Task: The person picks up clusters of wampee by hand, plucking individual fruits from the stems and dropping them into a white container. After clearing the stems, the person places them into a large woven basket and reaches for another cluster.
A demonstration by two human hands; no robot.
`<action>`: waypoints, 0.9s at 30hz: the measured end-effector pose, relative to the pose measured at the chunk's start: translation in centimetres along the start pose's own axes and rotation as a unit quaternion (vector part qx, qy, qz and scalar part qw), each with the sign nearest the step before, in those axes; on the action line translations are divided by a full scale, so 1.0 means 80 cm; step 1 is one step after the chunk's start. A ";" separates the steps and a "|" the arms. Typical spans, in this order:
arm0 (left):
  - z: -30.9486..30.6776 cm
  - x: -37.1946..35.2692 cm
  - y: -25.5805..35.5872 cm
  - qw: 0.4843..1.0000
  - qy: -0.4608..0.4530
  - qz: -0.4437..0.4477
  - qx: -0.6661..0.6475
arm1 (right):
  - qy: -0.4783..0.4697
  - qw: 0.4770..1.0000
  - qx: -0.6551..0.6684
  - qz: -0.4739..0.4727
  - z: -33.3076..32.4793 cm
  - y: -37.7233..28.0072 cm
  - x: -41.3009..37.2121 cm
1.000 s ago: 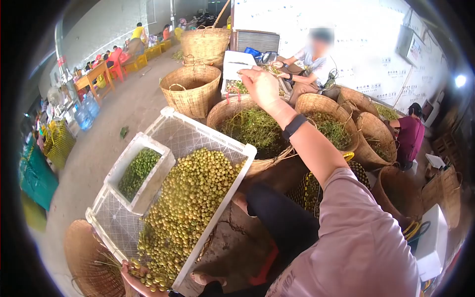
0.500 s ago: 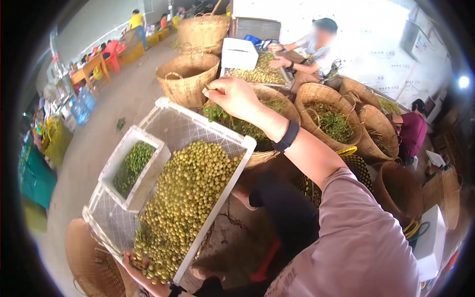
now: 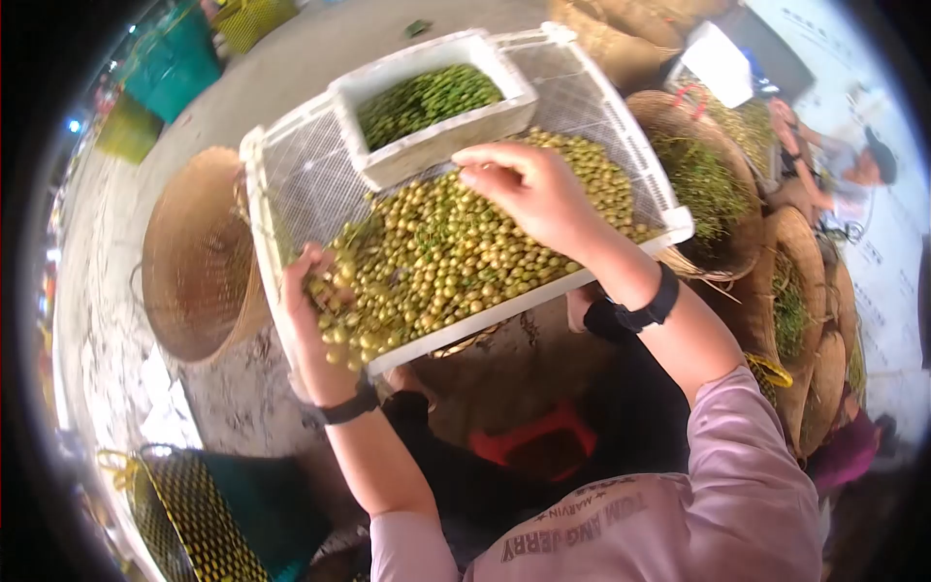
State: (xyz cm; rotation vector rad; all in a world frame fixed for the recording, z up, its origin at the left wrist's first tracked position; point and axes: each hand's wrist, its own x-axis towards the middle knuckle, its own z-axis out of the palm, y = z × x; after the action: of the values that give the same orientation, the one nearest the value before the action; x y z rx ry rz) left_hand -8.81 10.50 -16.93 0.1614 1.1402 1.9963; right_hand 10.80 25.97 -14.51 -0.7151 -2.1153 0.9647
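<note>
A white mesh tray (image 3: 669,228) lies before me, spread with small round yellow-green fruits (image 3: 456,242). On its far side stands a white foam box (image 3: 436,147) with smaller green fruits (image 3: 427,102) inside. My left hand (image 3: 315,301) is at the tray's left end, fingers curled around a bunch of the yellow-green fruits; some hang by the near corner. Above the pile, close to the box's near wall, is my right hand (image 3: 538,199). Its thumb and forefinger are drawn together; anything pinched there is too small to make out.
A wicker basket (image 3: 189,262) stands left of the tray. Baskets with green stems (image 3: 703,189) line the right side, where another person (image 3: 853,184) sits by a heap of fruit. A red stool (image 3: 533,441) is below, and a black-and-yellow woven basket (image 3: 184,514) stands lower left.
My right hand has come back from above the stem basket to over the fruit pile. My view has turned toward the tray and left hand, which stays at the tray's end.
</note>
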 end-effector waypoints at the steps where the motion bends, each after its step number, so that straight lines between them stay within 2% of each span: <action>1: -0.003 0.004 -0.003 0.999 -0.035 -0.012 -0.029 | -0.005 0.999 0.035 0.001 0.005 0.001 -0.002; 3: -0.002 0.011 -0.008 0.998 -0.041 -0.028 -0.039 | -0.015 0.998 0.052 0.015 0.006 0.018 0.000; 4: 0.001 0.012 -0.012 0.999 -0.040 -0.022 -0.014 | 0.009 0.993 0.113 -0.002 0.013 0.021 0.002; 5: 0.004 0.014 -0.016 0.999 -0.040 -0.017 0.011 | -0.020 0.979 0.174 0.105 0.008 0.015 -0.003; 8: 0.003 0.029 -0.035 0.995 -0.076 -0.052 0.027 | -0.070 0.935 0.286 0.200 0.014 0.022 -0.009; 11: 0.013 0.039 -0.053 0.988 -0.117 -0.094 0.029 | -0.095 0.923 0.310 0.206 0.029 0.026 -0.017; 13: 0.033 0.030 -0.060 0.990 -0.074 -0.096 0.068 | -0.116 0.918 0.316 0.209 0.031 0.037 -0.021; 15: 0.047 0.030 -0.070 0.990 -0.069 -0.108 0.060 | -0.110 0.925 0.293 0.217 0.033 0.046 -0.025; 17: 0.049 0.039 -0.085 0.989 -0.096 -0.103 0.051 | -0.110 0.926 0.288 0.220 0.031 0.050 -0.029; 19: 0.053 0.046 -0.099 0.989 -0.100 -0.086 0.072 | -0.087 0.944 0.274 0.162 0.039 0.063 -0.035; 21: 0.064 0.045 -0.109 0.991 -0.092 -0.042 0.082 | -0.084 0.947 0.256 0.175 0.040 0.071 -0.039; 22: 0.072 0.038 -0.102 0.987 -0.068 -0.071 0.125 | -0.079 0.945 0.261 0.181 0.040 0.076 -0.040; 24: 0.073 0.043 -0.109 0.987 -0.058 -0.052 0.142 | -0.075 0.942 0.269 0.188 0.039 0.083 -0.039; 25: 0.073 0.047 -0.113 0.986 -0.050 -0.032 0.156 | -0.088 0.924 0.316 0.197 0.036 0.086 -0.037; 27: 0.070 0.057 -0.120 0.991 -0.034 -0.048 0.124 | -0.114 0.880 0.408 0.214 0.030 0.092 -0.036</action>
State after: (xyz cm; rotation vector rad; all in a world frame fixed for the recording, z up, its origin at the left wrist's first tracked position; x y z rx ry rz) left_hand -3.61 19.90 -22.24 0.2956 1.3241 1.7483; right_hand 12.13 27.17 -22.59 -0.6360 -1.4923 2.0886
